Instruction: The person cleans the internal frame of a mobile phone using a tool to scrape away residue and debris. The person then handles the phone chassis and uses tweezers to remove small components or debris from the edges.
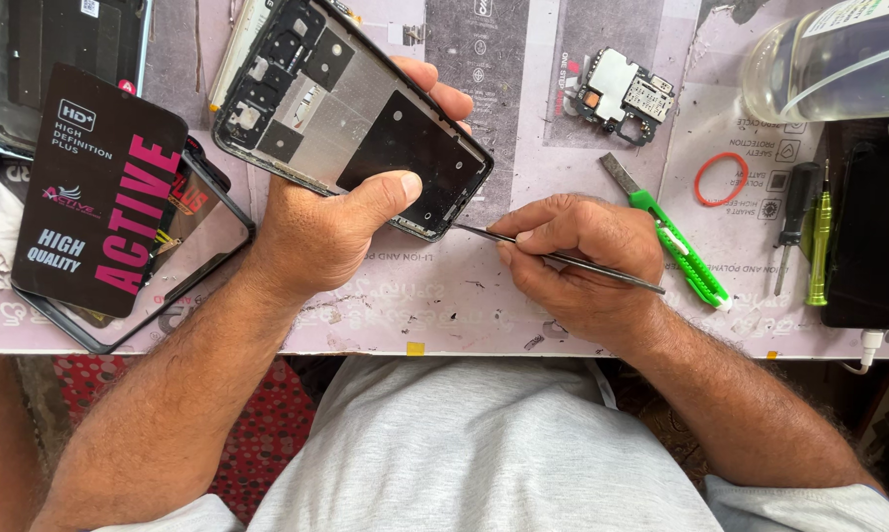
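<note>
**Phone frame held, thin tool at its corner**

The left hand (331, 232) grips a stripped phone frame (351, 113), tilted above the table (444, 305). The right hand (587, 261) pinches slim metal tweezers (553, 258), their tip touching the frame's lower corner. A green utility knife (676, 241) lies just beyond the right hand; a circuit board (624, 96) lies farther off.

bottle (838, 54) cut off, circuit board (624, 96) detail unreadable
</note>
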